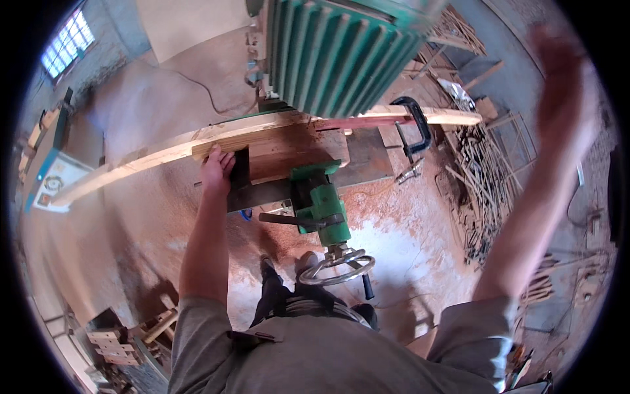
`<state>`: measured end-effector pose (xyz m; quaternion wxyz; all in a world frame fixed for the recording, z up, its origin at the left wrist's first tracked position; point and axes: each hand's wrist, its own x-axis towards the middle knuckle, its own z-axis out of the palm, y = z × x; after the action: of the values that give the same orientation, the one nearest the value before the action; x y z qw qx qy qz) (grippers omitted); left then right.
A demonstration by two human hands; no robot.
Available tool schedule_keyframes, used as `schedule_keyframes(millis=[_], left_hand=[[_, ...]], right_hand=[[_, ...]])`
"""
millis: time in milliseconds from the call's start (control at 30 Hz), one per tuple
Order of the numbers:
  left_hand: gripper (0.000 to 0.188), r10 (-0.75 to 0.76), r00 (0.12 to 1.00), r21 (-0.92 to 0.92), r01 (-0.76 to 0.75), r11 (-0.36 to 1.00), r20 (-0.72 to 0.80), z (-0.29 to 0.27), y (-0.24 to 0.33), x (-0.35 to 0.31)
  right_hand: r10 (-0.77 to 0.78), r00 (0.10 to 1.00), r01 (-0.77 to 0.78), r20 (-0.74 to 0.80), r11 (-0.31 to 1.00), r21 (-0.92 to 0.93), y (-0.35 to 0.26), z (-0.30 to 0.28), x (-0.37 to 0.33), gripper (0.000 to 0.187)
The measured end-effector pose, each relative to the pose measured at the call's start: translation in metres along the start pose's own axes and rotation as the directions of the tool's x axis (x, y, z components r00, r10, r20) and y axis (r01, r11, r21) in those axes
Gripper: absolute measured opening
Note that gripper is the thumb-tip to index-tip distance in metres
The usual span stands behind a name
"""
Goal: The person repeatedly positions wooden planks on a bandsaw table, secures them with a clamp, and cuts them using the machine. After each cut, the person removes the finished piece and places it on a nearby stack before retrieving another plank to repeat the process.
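the left hand (216, 174) is resting on the board (226, 146), left of and beyond the vise (326, 203), its fingers bending; i cannot tell whether it is pinching or only pressing. the right hand (558, 62) is hanging high, well right of the vise, blurring too much to tell whether it is spreading, closing or holding anything. the beam (147, 151) is passing beyond the vise, its left end reaching far out. risks, in my judgement: that overhang could be sagging or twisting if the clamp (423, 125), right of the vise, is biting weakly; the block (282, 154), just beyond the vise, could be creeping if pressure is coming unevenly; left fingertips could be getting nipped if the wood is shifting. materials: beam is showing pale, sawn faces; block is looking browner, flat and squared; vise is wearing green paint, its wheel (328, 281) gleaming as a round metal rim on the near side; the motor (335, 59) beyond is carrying deep parallel ribs.
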<state>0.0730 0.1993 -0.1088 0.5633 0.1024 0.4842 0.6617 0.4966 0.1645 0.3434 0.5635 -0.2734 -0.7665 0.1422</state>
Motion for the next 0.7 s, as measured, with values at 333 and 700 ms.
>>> schedule_keyframes(millis=[333,700], left_hand=[[0.039,0.009,0.997,-0.028,-0.012,1.0,-0.082,-0.008,-0.003,0.007],[0.025,0.012,0.991,-0.135,-0.03,0.99,-0.135,-0.036,0.036,0.007]], right_hand=[[0.697,0.404,-0.748,0.592,0.624,-0.224,0.042,0.268,-0.205,0.041],[0.881,0.383,-0.886,-0.278,0.435,0.158,0.135,0.066,-0.356,0.03]])
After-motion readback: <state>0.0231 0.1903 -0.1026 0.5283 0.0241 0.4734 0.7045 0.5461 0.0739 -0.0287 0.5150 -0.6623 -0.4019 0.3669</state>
